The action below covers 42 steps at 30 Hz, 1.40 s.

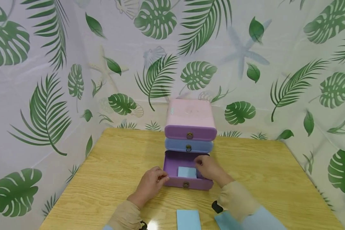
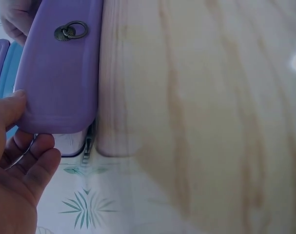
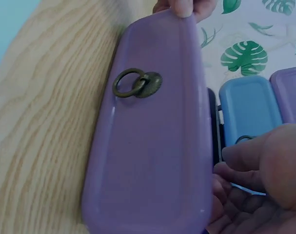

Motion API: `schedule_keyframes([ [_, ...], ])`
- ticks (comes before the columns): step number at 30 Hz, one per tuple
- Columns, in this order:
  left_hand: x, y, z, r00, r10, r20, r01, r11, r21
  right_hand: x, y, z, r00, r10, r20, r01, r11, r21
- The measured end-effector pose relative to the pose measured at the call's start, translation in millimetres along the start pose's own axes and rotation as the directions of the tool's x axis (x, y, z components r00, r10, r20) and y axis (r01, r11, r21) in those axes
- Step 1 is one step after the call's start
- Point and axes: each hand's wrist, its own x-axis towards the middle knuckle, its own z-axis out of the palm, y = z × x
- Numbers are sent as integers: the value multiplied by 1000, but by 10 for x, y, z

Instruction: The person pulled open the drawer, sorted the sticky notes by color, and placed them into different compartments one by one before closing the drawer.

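A small three-drawer cabinet (image 1: pixel 192 113) stands on the table with its bottom purple drawer (image 1: pixel 172 182) pulled out. Inside that drawer lies a light blue rectangular piece (image 1: pixel 187 172), like folded paper or cloth. My left hand (image 1: pixel 150 183) grips the drawer's left front corner, thumb at the top edge and fingers around the side, as the left wrist view shows. Over the drawer's right side hangs my right hand (image 1: pixel 208 167), fingers bent loosely and nothing visible between them. In the right wrist view its lower fingers are partly hidden behind the drawer front (image 3: pixel 148 161).
A blue middle drawer (image 1: pixel 175 145) and a purple top drawer (image 1: pixel 176 132) are closed. Near the front table edge lies a light blue rectangle (image 1: pixel 188 219); a second blue piece (image 1: pixel 227 221) lies beside it, partly under the right sleeve. Leaf-patterned sheeting (image 1: pixel 198 75) surrounds the wooden table.
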Motion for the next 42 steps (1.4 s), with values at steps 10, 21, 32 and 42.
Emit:
schedule_keyframes([
  [10, 0, 6, -7, 1000, -2, 4, 2, 1000, -9, -246, -258, -268, 999, -40, -22, 41, 998, 53],
  [21, 15, 17, -31, 1000, 7, -7, -7, 1000, -8, -552, -429, -300, 915, -403, 37, 404, 915, -20],
  [32, 13, 20, -28, 1000, 5, -15, -5, 1000, 5, -779, -423, -164, 880, -406, 245, 420, 907, -7],
  [42, 18, 30, -39, 1000, 4, -11, -4, 1000, -2, -882, -307, 43, 870, -368, 329, 377, 925, 39],
])
